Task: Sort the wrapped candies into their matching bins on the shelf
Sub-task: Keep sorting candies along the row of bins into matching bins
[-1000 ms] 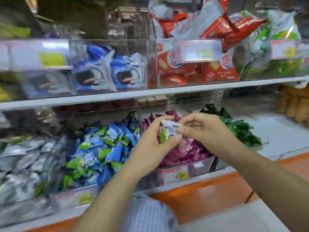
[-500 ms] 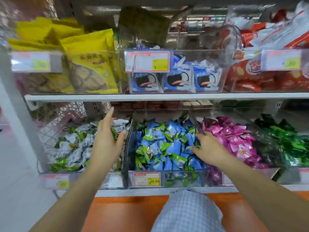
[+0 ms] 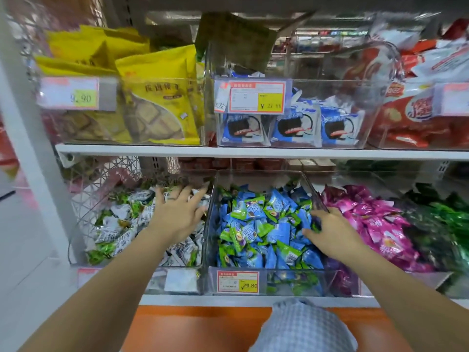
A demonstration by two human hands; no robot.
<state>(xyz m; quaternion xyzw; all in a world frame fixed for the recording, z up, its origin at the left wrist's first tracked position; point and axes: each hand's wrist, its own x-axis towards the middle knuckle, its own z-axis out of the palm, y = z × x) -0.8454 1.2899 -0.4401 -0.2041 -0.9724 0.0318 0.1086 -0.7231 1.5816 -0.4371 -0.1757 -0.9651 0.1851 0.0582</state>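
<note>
Clear glossy plastic bins (image 3: 261,280), shiny foil candies (image 3: 266,232)

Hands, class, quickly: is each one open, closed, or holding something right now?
Left hand: open, fingers spread over the white-and-green candies.
Right hand: fingers down among the blue candies; cannot tell whether it grips one.

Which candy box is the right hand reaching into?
The middle bin, full of blue candies, with the 29.80 price tag. The right hand dips its fingers into it, while the left hand is spread over the white candy bin beside it.
</note>
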